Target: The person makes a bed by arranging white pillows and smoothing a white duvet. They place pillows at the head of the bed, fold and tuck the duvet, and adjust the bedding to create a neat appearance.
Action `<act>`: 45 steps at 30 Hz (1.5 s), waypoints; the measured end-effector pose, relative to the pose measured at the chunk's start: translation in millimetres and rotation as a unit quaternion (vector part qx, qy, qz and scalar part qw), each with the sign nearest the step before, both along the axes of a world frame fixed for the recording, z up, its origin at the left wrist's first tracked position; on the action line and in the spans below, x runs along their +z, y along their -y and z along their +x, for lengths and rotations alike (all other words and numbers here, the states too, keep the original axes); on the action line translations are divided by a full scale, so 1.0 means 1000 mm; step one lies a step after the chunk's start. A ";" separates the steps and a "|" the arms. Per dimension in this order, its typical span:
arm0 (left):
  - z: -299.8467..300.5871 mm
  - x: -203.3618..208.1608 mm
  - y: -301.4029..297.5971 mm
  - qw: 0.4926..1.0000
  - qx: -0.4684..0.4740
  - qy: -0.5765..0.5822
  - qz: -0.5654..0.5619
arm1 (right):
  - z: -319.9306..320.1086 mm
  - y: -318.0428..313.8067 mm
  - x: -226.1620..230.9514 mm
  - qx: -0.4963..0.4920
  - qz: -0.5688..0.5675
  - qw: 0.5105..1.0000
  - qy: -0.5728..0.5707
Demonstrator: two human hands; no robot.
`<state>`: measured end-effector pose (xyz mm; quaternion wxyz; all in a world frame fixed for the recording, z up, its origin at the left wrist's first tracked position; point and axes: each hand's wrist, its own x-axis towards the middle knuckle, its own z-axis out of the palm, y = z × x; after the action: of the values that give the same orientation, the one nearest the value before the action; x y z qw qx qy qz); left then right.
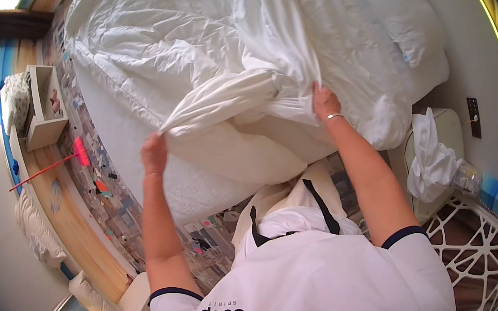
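Note:
A rumpled white duvet cover (223, 99) stretches between my two hands over the near side of the bed. My left hand (154, 153) is closed around one gathered corner of it, above the bed's left near edge. Farther right, my right hand (325, 102) grips another bunched part, with a bracelet on the wrist. Under and beyond the cloth lies a puffy white duvet (155, 61), creased across most of the bed. The bare white mattress (194, 191) shows along the near left edge. What my curled fingers enclose is partly hidden by folds.
White pillows (393, 10) lie at the bed's right side. A nightstand (455, 122) at right carries crumpled white cloth (429, 160) and a clear container (467, 178). On the left, a red broom (80, 152) leans near a white open cabinet (44, 107); more pillows (38, 227) rest along the window ledge.

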<state>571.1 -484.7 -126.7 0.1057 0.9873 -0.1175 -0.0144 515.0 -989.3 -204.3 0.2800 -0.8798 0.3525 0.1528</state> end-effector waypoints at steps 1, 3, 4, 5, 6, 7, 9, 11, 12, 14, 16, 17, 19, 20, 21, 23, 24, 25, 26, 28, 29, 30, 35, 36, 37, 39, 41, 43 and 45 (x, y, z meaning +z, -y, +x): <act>0.001 0.002 -0.027 1.000 0.009 0.015 0.022 | -0.006 0.010 -0.004 0.009 -0.018 1.000 0.003; -0.006 -0.022 -0.081 0.989 0.113 -0.085 0.040 | -0.010 0.006 -0.010 0.030 -0.037 0.999 -0.005; -0.012 -0.039 -0.100 0.971 0.172 -0.162 0.042 | -0.010 -0.001 -0.013 0.041 -0.039 0.998 -0.016; -0.016 -0.051 -0.109 0.943 0.227 -0.240 0.042 | -0.010 -0.006 -0.016 0.049 -0.042 0.998 -0.029; -0.020 -0.063 -0.095 0.955 0.187 -0.204 0.108 | -0.008 -0.013 -0.011 0.030 -0.016 0.998 -0.048; -0.016 -0.063 -0.061 0.962 0.164 -0.169 0.136 | -0.009 -0.017 -0.014 0.011 -0.023 0.999 -0.031; -0.012 -0.065 0.010 0.987 0.102 -0.049 0.111 | -0.010 -0.027 -0.023 -0.017 -0.034 0.999 0.003; -0.016 -0.051 0.097 0.996 -0.023 0.080 0.018 | -0.013 -0.035 -0.026 0.110 -0.133 0.971 0.163; -0.016 -0.057 0.134 0.989 -0.068 0.128 -0.006 | -0.012 -0.040 -0.024 0.176 -0.178 0.937 0.244; -0.019 -0.059 0.194 0.984 -0.165 0.051 -0.029 | -0.004 -0.056 -0.013 0.316 -0.155 0.895 0.273; -0.009 -0.068 0.232 0.989 -0.139 0.038 0.012 | 0.008 -0.077 -0.007 0.427 -0.173 0.850 0.258; 0.000 -0.078 0.241 0.992 -0.107 0.051 0.032 | 0.014 -0.089 -0.006 0.457 -0.180 0.831 0.262; 0.017 -0.097 0.241 0.991 -0.081 -0.077 0.067 | 0.029 -0.109 -0.001 0.519 -0.171 0.810 0.213; 0.024 -0.104 0.238 0.984 -0.065 -0.141 0.085 | 0.037 -0.117 0.006 0.552 -0.153 0.804 0.158; 0.027 -0.102 0.235 0.977 -0.091 -0.163 0.101 | 0.038 -0.121 0.009 0.580 -0.131 0.798 0.100; 0.032 -0.096 0.225 0.959 -0.140 -0.207 0.133 | 0.033 -0.123 -0.010 0.575 -0.147 0.799 0.094; 0.025 -0.106 0.211 0.969 -0.146 -0.182 0.087 | 0.031 -0.124 -0.008 0.571 -0.142 0.806 0.060; 0.017 -0.107 0.202 0.973 -0.140 -0.174 0.063 | 0.028 -0.122 -0.005 0.565 -0.139 0.813 0.023; 0.007 -0.108 0.193 0.976 -0.134 -0.166 0.040 | 0.024 -0.120 -0.008 0.565 -0.150 0.811 0.021; -0.004 -0.102 0.182 0.982 -0.106 -0.158 0.004 | 0.014 -0.113 -0.014 0.565 -0.176 0.806 0.014; -0.002 -0.100 0.177 0.986 -0.102 -0.128 -0.018 | 0.009 -0.109 -0.016 0.559 -0.191 0.806 0.036; 0.002 -0.090 0.172 0.990 -0.093 -0.096 -0.039 | 0.005 -0.109 -0.015 0.557 -0.206 0.802 0.062; 0.043 -0.003 0.184 0.971 -0.075 0.094 -0.208 | 0.012 -0.104 0.061 0.495 -0.164 0.836 0.171; 0.050 0.013 0.189 0.959 -0.066 0.118 -0.248 | 0.013 -0.097 0.078 0.480 -0.153 0.839 0.207; 0.058 0.028 0.194 0.945 -0.060 0.142 -0.287 | 0.014 -0.091 0.092 0.463 -0.142 0.840 0.244; 0.071 0.059 0.201 0.916 -0.020 0.144 -0.374 | 0.011 -0.084 0.113 0.442 -0.138 0.838 0.289; 0.071 0.097 0.210 0.873 -0.006 0.184 -0.452 | 0.006 -0.072 0.128 0.426 -0.137 0.840 0.306; 0.068 0.129 0.206 0.867 0.043 0.234 -0.437 | -0.002 -0.054 0.140 0.444 -0.155 0.831 0.296; 0.070 0.144 0.188 0.827 0.105 0.252 -0.491 | -0.016 -0.028 0.133 0.455 -0.179 0.821 0.295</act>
<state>641.2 -672.9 17.6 0.5444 0.7805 -0.0272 0.3062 498.6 -961.1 -71.0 0.1068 -0.9779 -0.1657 -0.0700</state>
